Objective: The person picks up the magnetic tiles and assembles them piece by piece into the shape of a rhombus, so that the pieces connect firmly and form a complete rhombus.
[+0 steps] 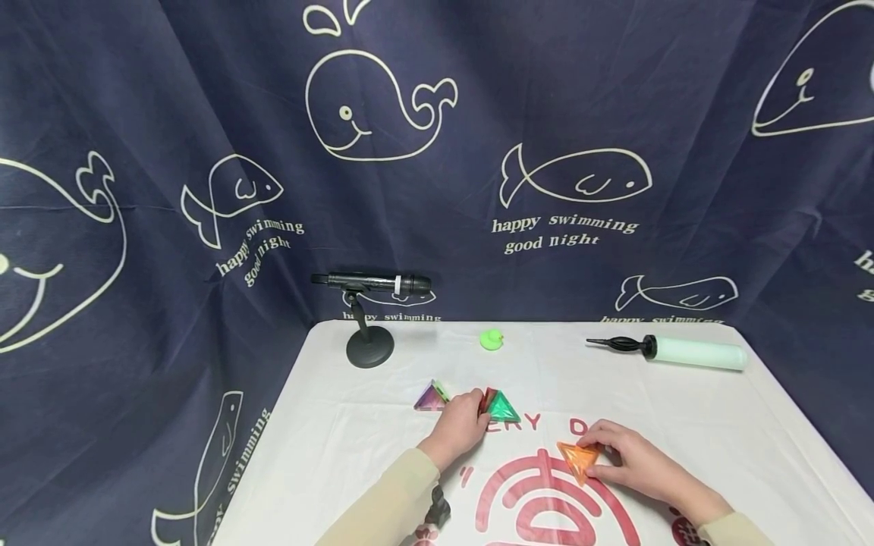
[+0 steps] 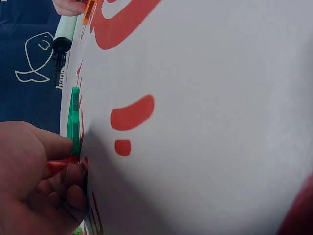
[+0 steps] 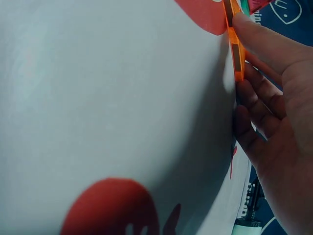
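Note:
My left hand pinches a red translucent tile that stands up against a green translucent triangular tile. In the left wrist view the thumb touches the edge of the green tile, and the curled fingers lie by the red tile. Just left of that hand is a purple triangular piece with a light green side. An orange translucent triangular tile is held at the table surface between thumb and fingers of my right hand; its edge shows in the right wrist view.
On the white printed tablecloth, a black microphone on a stand stands at back left. A small green duck sits at back middle, a pale green hand pump lies at back right. A dark blue curtain hangs behind.

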A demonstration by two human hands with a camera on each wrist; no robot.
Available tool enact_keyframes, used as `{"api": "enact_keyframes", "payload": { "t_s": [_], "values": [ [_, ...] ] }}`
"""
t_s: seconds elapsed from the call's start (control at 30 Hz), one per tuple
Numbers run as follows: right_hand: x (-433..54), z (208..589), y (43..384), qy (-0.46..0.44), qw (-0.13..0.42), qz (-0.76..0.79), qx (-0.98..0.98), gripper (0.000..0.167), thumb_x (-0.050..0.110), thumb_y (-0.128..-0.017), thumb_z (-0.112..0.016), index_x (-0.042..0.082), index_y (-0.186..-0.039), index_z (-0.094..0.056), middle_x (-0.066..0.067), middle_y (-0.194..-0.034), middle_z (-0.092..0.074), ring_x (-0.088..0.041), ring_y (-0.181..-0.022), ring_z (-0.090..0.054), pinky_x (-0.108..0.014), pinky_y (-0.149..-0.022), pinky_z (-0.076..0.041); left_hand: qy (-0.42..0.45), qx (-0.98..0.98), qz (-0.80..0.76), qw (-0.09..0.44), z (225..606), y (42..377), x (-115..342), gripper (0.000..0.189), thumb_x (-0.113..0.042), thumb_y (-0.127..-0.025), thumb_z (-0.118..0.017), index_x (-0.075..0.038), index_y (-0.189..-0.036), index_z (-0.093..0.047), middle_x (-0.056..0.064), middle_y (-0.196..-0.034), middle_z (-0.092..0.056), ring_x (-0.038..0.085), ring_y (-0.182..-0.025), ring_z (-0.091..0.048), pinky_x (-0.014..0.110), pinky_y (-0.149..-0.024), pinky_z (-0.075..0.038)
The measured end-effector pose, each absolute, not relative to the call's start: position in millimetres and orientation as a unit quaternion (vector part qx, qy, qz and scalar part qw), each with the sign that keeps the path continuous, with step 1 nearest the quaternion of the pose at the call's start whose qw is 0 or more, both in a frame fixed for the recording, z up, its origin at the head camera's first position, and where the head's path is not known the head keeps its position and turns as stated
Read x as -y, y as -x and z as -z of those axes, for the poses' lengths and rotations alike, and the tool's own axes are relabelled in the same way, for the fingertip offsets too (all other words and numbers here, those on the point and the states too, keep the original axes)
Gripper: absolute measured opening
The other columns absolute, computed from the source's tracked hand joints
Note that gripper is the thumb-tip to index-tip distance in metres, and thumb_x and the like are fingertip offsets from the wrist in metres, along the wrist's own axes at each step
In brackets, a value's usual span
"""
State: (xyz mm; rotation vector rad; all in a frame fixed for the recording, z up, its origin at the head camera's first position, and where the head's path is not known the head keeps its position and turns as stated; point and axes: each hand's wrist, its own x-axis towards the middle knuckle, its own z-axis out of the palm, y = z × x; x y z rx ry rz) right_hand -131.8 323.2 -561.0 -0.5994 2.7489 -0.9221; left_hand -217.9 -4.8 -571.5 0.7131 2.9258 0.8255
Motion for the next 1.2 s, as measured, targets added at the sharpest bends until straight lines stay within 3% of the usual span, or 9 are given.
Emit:
{"api": "enact_keyframes", "payload": {
  "t_s": [0.23,0.53,0.7,0.9,1.2],
  "values": [
    [-322.5,560.7,133.5,0.205,0.083,0.305,-0.926,0.039,0.050,-0.087,-0.082,0.027,-0.115,-0.067,0.013,-0.116,-0.061,-0.004,-0.102,-0.058,-0.031,-0.093,-0.052,-0.233,-0.937,-0.260,-0.002,573.4,218.9,4.4,0.017,-0.013,-0.096,-0.074,-0.008,-0.094,-0.058,0.001,-0.077,-0.058,0.018,-0.072,-0.060,0.037,-0.066,-0.051],
    [-312.6,561.4,135.1,0.173,0.034,0.291,-0.940,0.043,0.041,-0.083,-0.088,0.019,-0.115,-0.068,0.011,-0.112,-0.064,-0.007,-0.100,-0.060,-0.039,-0.092,-0.054,-0.231,-0.937,-0.263,0.003,572.8,219.0,3.9,0.017,-0.013,-0.096,-0.074,-0.009,-0.095,-0.058,0.001,-0.077,-0.058,0.017,-0.073,-0.060,0.037,-0.067,-0.051],
    [-305.2,563.9,138.1,0.150,-0.008,0.272,-0.951,0.051,0.035,-0.081,-0.091,0.014,-0.123,-0.071,0.012,-0.109,-0.064,-0.003,-0.092,-0.056,-0.037,-0.085,-0.053,-0.231,-0.936,-0.265,0.009,571.9,218.5,4.1,0.017,-0.013,-0.096,-0.074,-0.009,-0.096,-0.058,0.000,-0.077,-0.058,0.016,-0.072,-0.058,0.037,-0.067,-0.051],
    [-292.7,564.3,142.7,0.120,-0.031,0.269,-0.955,0.042,0.032,-0.081,-0.091,0.012,-0.114,-0.073,0.013,-0.094,-0.059,-0.002,-0.079,-0.050,-0.030,-0.070,-0.049,-0.233,-0.936,-0.265,0.010,570.2,218.4,4.4,0.016,-0.013,-0.096,-0.074,-0.008,-0.096,-0.059,0.000,-0.078,-0.058,0.017,-0.073,-0.059,0.037,-0.068,-0.051],
    [-277.0,565.5,149.9,0.077,-0.045,0.257,-0.962,0.036,0.021,-0.084,-0.089,0.004,-0.111,-0.073,0.006,-0.088,-0.058,-0.010,-0.075,-0.049,-0.030,-0.065,-0.046,-0.239,-0.938,-0.249,0.007,571.4,218.1,4.1,0.016,-0.014,-0.097,-0.074,-0.008,-0.097,-0.059,0.002,-0.081,-0.062,0.018,-0.077,-0.065,0.036,-0.068,-0.053]
  ]
}}
